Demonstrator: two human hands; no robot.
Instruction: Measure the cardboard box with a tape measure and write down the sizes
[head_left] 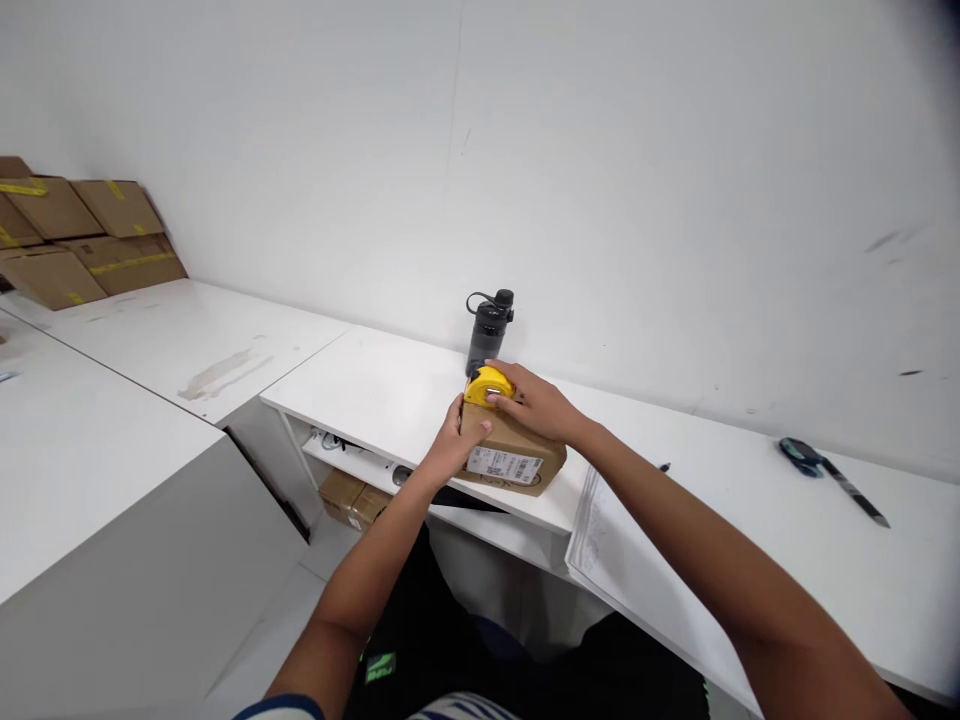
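A small brown cardboard box (544,455) with a white printed label (504,466) rests on the white table near its front edge. My right hand (536,402) is closed around a yellow tape measure (484,385), pressed against the top left end of the box. My left hand (453,447) grips the left end of the box, thumb on top, just below the tape measure. The fingers on the far side of the box are hidden. Right behind the tape measure stands a dark water bottle (489,330) with a loop on its cap.
Papers (630,560) lie beside the box at right, with a pen tip (664,467) showing behind them. Scissors (832,478) lie farther right. Cardboard boxes (82,235) are stacked at far left. A lower shelf (352,460) sits under the table.
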